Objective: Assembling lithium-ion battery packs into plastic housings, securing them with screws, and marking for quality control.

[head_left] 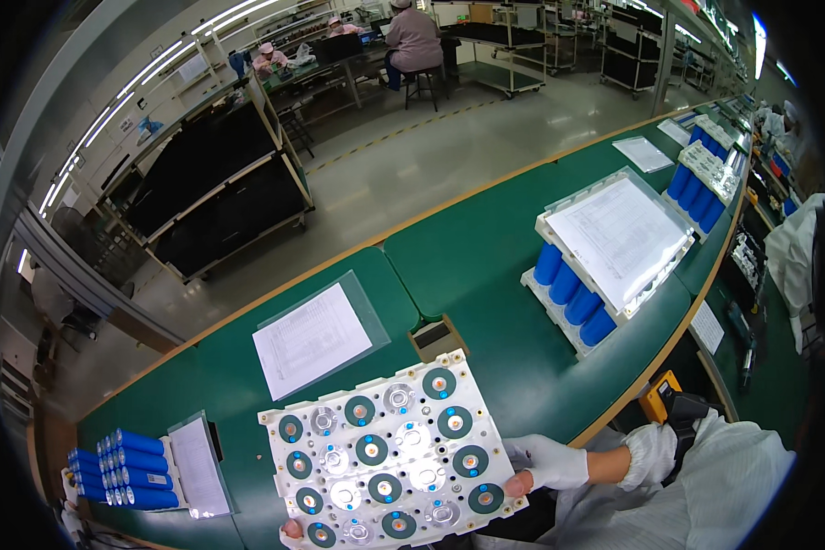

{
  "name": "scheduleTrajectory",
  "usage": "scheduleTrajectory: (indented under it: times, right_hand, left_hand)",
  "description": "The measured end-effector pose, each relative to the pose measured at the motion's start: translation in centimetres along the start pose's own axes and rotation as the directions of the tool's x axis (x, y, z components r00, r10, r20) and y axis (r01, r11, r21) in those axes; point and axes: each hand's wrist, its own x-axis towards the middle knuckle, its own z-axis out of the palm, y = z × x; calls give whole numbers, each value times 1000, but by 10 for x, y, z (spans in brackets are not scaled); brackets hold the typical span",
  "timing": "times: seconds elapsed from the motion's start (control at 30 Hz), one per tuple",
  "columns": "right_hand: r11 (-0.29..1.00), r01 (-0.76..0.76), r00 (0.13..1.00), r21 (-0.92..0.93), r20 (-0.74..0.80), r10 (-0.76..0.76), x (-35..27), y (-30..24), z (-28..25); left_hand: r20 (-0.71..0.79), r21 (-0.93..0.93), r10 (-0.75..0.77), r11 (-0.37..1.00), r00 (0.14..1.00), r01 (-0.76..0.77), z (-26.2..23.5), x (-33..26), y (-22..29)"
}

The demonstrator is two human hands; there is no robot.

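White cell holder [400,460] was at the near side of the green counter [486,261], face up to the camera and gripped at two places. Whether its underside touched the counter could not be told.

Right hand [550,463], in a white glove with bare thumb tip: fingers clamped on the holder's right edge, thumb on the upper face, the others partly hidden behind the edge. Left hand [291,529]: only a thumb tip showed, at the lower left corner; closure of its remaining fingers could not be told.

Holder face: columns of dark-green ringed discs [371,449] alternated with columns of shiny silver discs.

Surroundings: a printed sheet [307,339] in a clear sleeve lay just beyond the holder. Far left, a group of blue cells [137,467] stood near a second sheet [197,463]. To the right, a blue-celled module [571,298] carried papers [619,240] on top.
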Motion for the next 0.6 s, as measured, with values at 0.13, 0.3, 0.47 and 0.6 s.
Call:
scheduleTrajectory:
  times: [0.13, 0.3, 0.47, 0.6]
  right_hand:
    - [1000, -10, 1000, -17, -1, 10, -1, -3, 1]
    - [997, -3, 999, -80, 36, 6, 0, -13, -7]
    - [994, 20, 1000, -106, 25, -18, 9, -10, -10]
    - [987, 110, 994, -116, 13, -109, 12, -5, -14]
  left_hand:
    - [17, -5, -12, 1000, 1000, 12, -4, 4, 1]
    - [31, -2, -17, 1000, 999, 17, -7, 1, 2]
    - [32, 2, -22, 1000, 999, 22, -11, 0, 1]
    - [28, 24, -26, 999, 999, 26, -9, -4, 1]
